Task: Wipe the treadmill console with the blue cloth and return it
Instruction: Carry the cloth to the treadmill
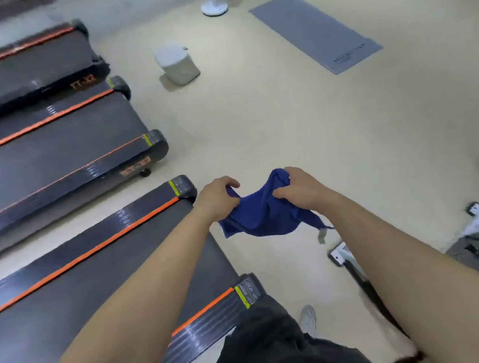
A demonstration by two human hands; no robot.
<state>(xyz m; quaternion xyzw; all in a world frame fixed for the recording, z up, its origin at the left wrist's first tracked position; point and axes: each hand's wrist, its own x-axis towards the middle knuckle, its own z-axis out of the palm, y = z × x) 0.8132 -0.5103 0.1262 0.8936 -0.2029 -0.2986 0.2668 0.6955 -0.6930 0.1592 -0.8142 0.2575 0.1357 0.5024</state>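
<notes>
A crumpled blue cloth [265,211] hangs in the air in front of me, above the floor by the rear end of the nearest treadmill [66,288]. My left hand [217,197] grips the cloth's left upper edge. My right hand [299,188] grips its right upper part, and loose corners droop below both hands. The nearest treadmill shows only its black belt deck with orange stripes. No treadmill console is in view.
Two more treadmill decks [52,153] lie in a row at the left. On the beige floor stand a grey tilted bin [177,65], a white fan base [214,8] and grey mats [315,33]. Dark equipment frames [361,281] sit at the lower right.
</notes>
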